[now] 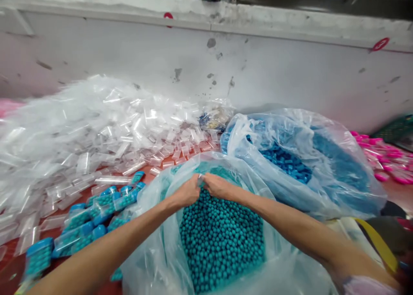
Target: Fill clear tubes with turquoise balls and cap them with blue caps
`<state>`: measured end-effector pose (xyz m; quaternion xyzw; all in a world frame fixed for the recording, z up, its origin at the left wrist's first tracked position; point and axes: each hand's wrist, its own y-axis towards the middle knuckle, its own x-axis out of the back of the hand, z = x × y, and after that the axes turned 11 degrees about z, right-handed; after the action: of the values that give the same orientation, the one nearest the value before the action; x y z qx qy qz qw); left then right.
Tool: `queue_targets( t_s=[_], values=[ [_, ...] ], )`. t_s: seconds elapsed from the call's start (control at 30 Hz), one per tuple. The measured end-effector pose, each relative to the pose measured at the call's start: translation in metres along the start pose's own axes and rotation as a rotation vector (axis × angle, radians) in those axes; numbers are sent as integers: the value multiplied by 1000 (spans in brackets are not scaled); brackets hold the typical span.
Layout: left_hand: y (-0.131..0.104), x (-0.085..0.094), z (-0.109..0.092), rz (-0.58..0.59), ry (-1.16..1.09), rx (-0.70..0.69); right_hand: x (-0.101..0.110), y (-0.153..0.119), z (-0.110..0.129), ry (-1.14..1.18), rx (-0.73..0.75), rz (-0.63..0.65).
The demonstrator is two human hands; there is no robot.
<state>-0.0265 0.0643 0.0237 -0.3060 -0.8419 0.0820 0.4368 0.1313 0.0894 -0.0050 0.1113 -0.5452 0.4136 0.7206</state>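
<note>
A clear plastic bag (pixel 155 247) stands open in front of me, filled with small round teal beads (pixel 222 239). Over the far part of the beads, my left hand (pixel 189 191) and my right hand (pixel 217 186) meet, both with fingers closed. A small clear, shiny bit shows between the fingertips; its kind is too hidden to name. Left of the bag lie several clear containers (pixel 105 209) with blue caps and teal beads inside.
Empty clear plastic tubes (pixel 97 127) form a big heap at the left on the red surface (pixel 166 161). Behind right, another plastic bag (pixel 342 192) holds blue caps (pixel 287 161). Bright pink pieces (pixel 383 155) lie at the far right. A stained white wall (pixel 145 58) runs along the back.
</note>
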Motion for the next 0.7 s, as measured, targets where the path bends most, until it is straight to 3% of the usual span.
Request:
queue_targets(
  t_s=[0.13,0.3,0.37,0.5,0.6,0.7],
  values=[
    [19,-12,19,-95,107,64,-12,17,-20,-118,-62,-3],
    [12,-12,45,-92,119,40,-11,-8,-30,-166,-43,86],
    [14,-8,50,-70,93,13,-8,-14,-26,-152,-57,56],
    [20,-6,48,-19,-76,-71,-4,-7,-7,-110,-4,-136],
    [16,-9,39,23,-123,-149,-2,2,3,-101,33,-83],
    [7,-7,26,-2,64,-140,3,1,5,-100,48,-33]
  ],
)
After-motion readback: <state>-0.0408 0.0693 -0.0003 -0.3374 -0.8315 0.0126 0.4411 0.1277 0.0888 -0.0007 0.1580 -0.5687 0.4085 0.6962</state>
